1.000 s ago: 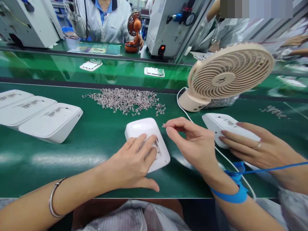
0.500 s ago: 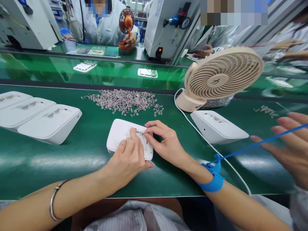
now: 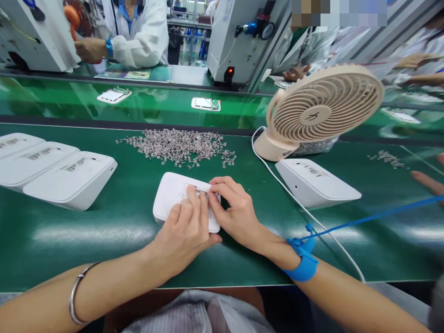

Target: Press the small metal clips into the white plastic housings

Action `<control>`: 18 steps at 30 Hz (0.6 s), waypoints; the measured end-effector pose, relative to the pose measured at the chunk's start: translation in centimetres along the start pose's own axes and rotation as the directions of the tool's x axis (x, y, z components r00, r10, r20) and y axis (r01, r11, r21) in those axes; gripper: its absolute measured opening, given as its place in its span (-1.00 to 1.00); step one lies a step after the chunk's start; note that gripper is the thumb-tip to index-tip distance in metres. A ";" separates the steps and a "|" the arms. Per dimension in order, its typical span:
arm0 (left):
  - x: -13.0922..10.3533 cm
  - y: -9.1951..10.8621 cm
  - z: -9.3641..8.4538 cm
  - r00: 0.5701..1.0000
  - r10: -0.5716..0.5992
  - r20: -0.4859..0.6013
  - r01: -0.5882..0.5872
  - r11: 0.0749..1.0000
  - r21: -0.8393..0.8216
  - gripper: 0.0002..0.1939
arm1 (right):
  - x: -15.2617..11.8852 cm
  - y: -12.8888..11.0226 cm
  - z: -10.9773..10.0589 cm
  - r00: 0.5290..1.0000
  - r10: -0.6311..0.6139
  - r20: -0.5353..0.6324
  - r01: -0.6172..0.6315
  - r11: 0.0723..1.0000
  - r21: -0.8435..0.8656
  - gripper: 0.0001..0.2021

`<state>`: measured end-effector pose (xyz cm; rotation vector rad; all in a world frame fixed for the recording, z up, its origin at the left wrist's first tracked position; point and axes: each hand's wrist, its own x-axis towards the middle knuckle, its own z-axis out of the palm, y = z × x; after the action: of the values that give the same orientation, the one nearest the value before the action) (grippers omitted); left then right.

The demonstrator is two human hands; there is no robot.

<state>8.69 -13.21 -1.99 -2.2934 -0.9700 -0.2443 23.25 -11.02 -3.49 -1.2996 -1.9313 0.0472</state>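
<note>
A white plastic device housing [image 3: 167, 198] lies in front of me on the green table, with a narrow recess on its upper face. My left hand [image 3: 185, 233] grips the housing, thumb at its near edge and fingertips pressed down at the recess. At the right end of that recess, the fingers of my right hand [image 3: 239, 210] are pinched together; whatever they hold is hidden. A blue strap [image 3: 302, 263] circles my right wrist. Just beyond the housing lies a loose pile of small metal clips [image 3: 180, 145].
Several white housings [image 3: 65, 178] stand at left, and another housing [image 3: 317, 185] at right. A beige fan [image 3: 322, 108] with a white cable [image 3: 308, 215] stands back right. Two circuit-board parts [image 3: 206, 104] lie on the green belt [image 3: 156, 101]. A co-worker's hand [image 3: 430, 182] shows at right.
The co-worker's hand at right has drawn away toward the edge. The person opposite has shifted left with the orange fan. Belt parts moved slightly left. My hands stay at the housing.
</note>
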 end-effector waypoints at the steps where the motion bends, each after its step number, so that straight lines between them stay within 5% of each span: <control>1: 0.0 0.0 -0.1 1.000 -0.006 0.011 0.006 1.000 -0.005 -0.32 | 0.0 0.0 0.0 1.000 0.005 -0.001 -0.005 1.000 0.012 -0.87; 10: 0.0 0.2 -0.1 0.998 -0.051 0.033 0.052 0.998 -0.031 -0.33 | 0.1 0.0 0.2 0.998 0.057 0.002 -0.057 0.998 0.011 -0.88; 18: 0.3 0.2 -0.1 0.997 -0.062 0.041 0.063 0.998 -0.022 -0.32 | -0.8 0.5 -0.4 0.987 0.151 0.052 -0.159 0.962 0.223 -0.80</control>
<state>9.06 -13.20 -1.90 -2.2995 -1.0658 -0.2370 24.05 -11.57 -3.88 -1.2989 -1.7896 0.3614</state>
